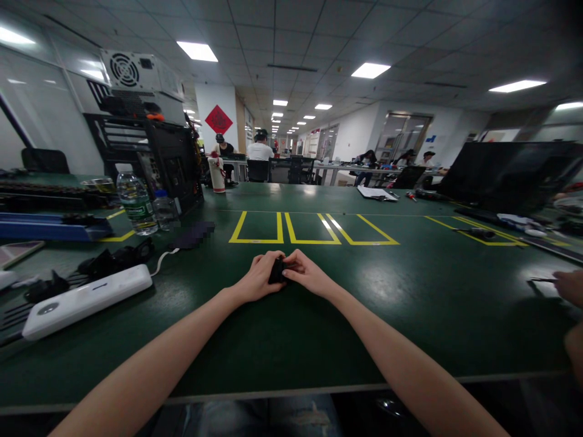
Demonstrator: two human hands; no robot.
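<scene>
Both of my hands meet over the green tabletop (255, 340), just in front of yellow taped outlines. A small black object (276, 271) is held between them; its kind is too dark and covered to make out. My left hand (260, 278) wraps its fingers round the object from the left. My right hand (304, 271) pinches at its right side with thumb and fingers. The closest taped outline (314, 242) lies just beyond my fingers.
At left lie a white power strip (91, 300) with dark plugs, a water bottle (136, 203) and an open computer case (168, 158). A dark monitor (510, 173) stands at right. Another person's hand (569, 286) holds a thin tool at the right edge.
</scene>
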